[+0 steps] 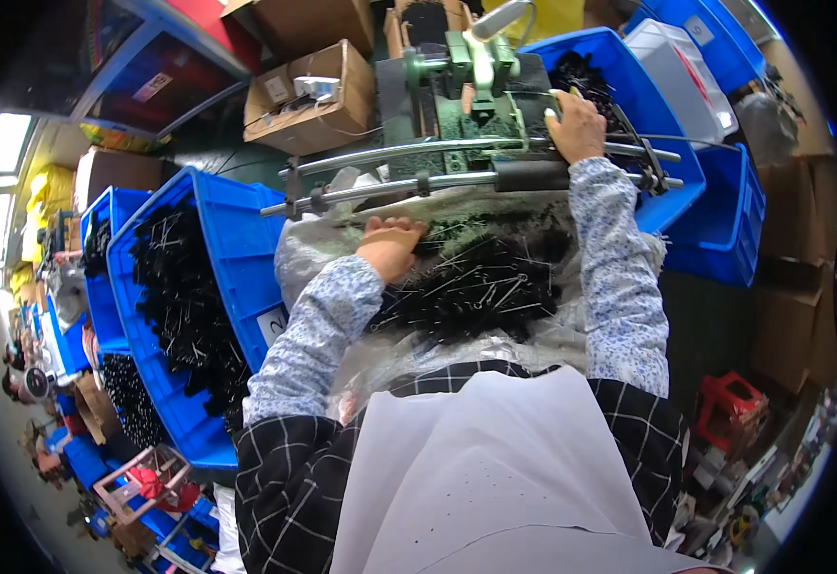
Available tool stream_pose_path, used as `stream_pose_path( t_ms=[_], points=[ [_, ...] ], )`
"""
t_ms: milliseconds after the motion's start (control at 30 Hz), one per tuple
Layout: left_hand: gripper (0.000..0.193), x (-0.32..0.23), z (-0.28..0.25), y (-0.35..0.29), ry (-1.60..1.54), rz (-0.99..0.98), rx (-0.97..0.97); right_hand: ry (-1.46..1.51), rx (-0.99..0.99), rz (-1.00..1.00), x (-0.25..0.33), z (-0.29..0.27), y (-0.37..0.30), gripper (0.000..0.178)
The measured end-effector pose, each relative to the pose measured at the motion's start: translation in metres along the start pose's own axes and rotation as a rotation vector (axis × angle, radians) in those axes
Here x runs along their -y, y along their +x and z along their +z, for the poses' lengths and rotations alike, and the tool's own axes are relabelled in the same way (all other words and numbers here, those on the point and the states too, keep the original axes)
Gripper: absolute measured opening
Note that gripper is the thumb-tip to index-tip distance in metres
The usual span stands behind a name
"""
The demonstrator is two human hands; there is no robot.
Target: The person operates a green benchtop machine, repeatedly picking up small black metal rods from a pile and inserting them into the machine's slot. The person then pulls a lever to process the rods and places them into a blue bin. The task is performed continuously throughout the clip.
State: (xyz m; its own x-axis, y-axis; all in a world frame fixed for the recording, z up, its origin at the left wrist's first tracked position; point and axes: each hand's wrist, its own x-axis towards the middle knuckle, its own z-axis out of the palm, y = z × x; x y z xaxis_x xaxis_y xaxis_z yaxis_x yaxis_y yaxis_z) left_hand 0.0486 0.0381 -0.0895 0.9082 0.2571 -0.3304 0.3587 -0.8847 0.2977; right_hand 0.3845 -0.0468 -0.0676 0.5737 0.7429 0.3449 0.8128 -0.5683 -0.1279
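Note:
My right hand (578,126) is at the right side of a green and dark metal machine (462,96). Its thumb and forefinger are bent toward each other, with pale coverings on their tips; whatever they hold is too small to make out. Below the machine's rails, my left hand (390,247) reaches the far left edge of a heap of small black brushes (485,282) with thin wire stems. Its fingers are curled downward, and anything under them is hidden. The heap lies on whitish plastic sheeting (342,359) in front of my body.
Two metal rails (371,191) cross in front of the machine. On the left, a blue bin (237,230) contains many black pieces. More blue bins (619,81) stand at the right. A cardboard box (318,105) sits behind left; a red stool (729,411) is at lower right.

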Motion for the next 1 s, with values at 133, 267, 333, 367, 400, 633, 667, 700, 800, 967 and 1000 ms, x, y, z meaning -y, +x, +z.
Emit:
stream_pose_path(
  t_ms=[133, 267, 333, 367, 400, 633, 667, 700, 800, 967, 1000],
  points=[
    [0.044, 0.005, -0.008, -0.007, -0.053, -0.006, 0.005, 0.039, -0.108, -0.107, 0.009, 0.019, 0.002, 0.027],
    [0.044, -0.004, -0.029, -0.011, -0.098, -0.002, 0.002, 0.005, -0.062, -0.073, 0.058, 0.011, -0.001, 0.013],
    [0.042, -0.006, -0.031, -0.012, -0.131, 0.039, -0.045, -0.022, -0.047, -0.062, 0.077, 0.009, -0.001, 0.023],
    [0.04, -0.006, -0.033, -0.013, -0.148, 0.057, -0.069, -0.036, -0.014, -0.054, 0.082, 0.012, 0.0, 0.024],
    [0.038, -0.006, -0.035, -0.014, -0.23, 0.065, -0.069, -0.025, -0.05, -0.069, 0.081, 0.011, -0.001, 0.019],
    [0.025, -0.005, -0.065, -0.035, -0.549, 0.158, -0.294, -0.009, -0.04, -0.052, 0.033, -0.001, 0.0, 0.016],
    [0.025, -0.003, -0.07, -0.039, -0.561, 0.18, -0.359, -0.003, -0.079, -0.077, 0.021, 0.001, 0.001, 0.017],
    [0.029, 0.001, -0.075, -0.042, -0.542, 0.202, -0.387, -0.013, -0.045, -0.064, 0.012, 0.001, 0.002, 0.019],
    [0.03, 0.0, -0.088, -0.046, -0.672, 0.146, -0.412, -0.048, 0.145, 0.0, -0.008, -0.007, 0.021, 0.021],
    [0.03, -0.022, -0.097, -0.025, -0.771, 0.234, -0.529, 0.032, 0.215, -0.175, -0.031, 0.0, 0.044, 0.022],
    [0.029, -0.023, -0.094, -0.022, -0.783, 0.237, -0.537, -0.002, 0.182, -0.093, -0.037, -0.007, 0.042, 0.022]
  ],
)
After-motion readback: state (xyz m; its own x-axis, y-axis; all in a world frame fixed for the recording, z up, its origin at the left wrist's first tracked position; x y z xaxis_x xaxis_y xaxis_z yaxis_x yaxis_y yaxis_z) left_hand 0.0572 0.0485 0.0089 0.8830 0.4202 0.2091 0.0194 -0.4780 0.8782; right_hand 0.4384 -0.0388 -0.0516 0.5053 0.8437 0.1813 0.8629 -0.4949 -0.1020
